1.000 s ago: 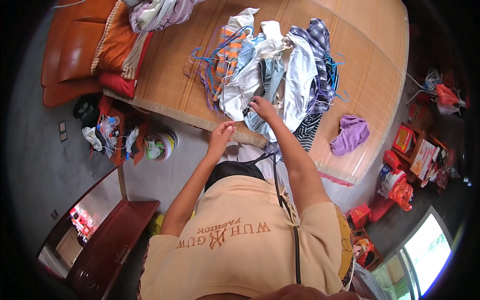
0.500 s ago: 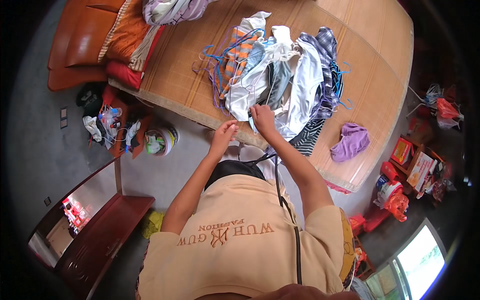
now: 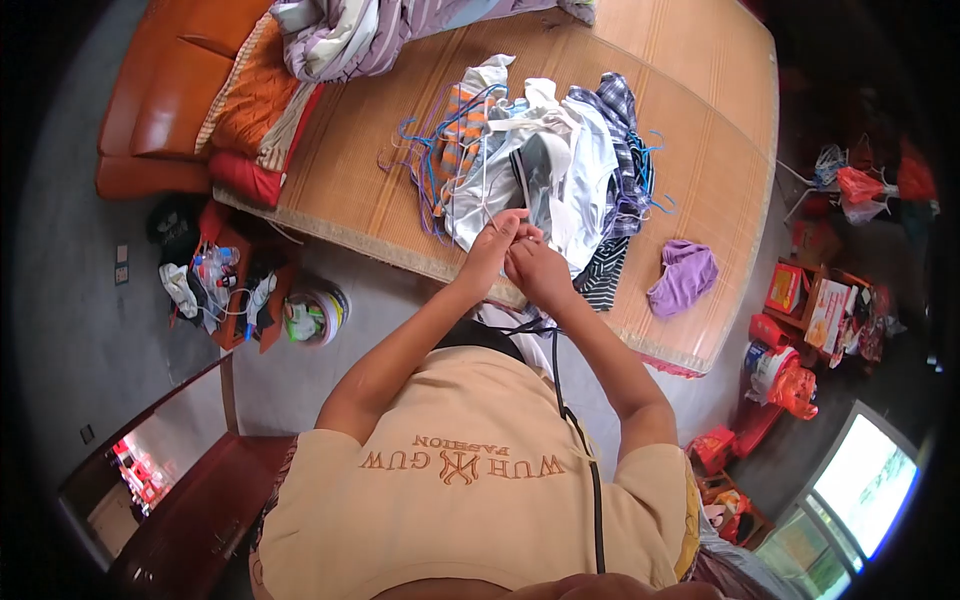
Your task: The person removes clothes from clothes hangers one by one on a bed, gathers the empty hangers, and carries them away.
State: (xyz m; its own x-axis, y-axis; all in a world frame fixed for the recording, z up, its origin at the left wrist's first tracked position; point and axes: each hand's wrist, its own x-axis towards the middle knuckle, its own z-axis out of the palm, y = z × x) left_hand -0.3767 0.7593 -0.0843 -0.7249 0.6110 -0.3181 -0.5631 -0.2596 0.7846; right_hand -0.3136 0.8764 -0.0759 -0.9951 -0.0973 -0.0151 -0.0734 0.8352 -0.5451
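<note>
My left hand [image 3: 491, 250] and my right hand [image 3: 538, 268] meet at the near edge of the clothes pile, fingers closed. Between them they pinch the end of a thin white hanger [image 3: 486, 170] that stretches up over the pile; its exact hold is partly hidden by the fingers. White garments [image 3: 590, 160] lie in the middle of the pile. An orange and grey striped garment [image 3: 463, 133] with blue and purple hangers is on its left side, and a dark plaid shirt [image 3: 612, 98] on its right.
The pile rests on a bed with a woven mat [image 3: 690, 130]. A purple cloth [image 3: 684, 277] lies to the right. Bedding [image 3: 350, 40] is at the upper left. A bin [image 3: 316, 315] stands on the floor beside a small cabinet [image 3: 278, 325]. Boxes [image 3: 828, 315] are at the right.
My left hand has moved up and right to meet my right hand, and its fingers have closed. The white hanger now stands out more above the clothes. The view has shifted slightly.
</note>
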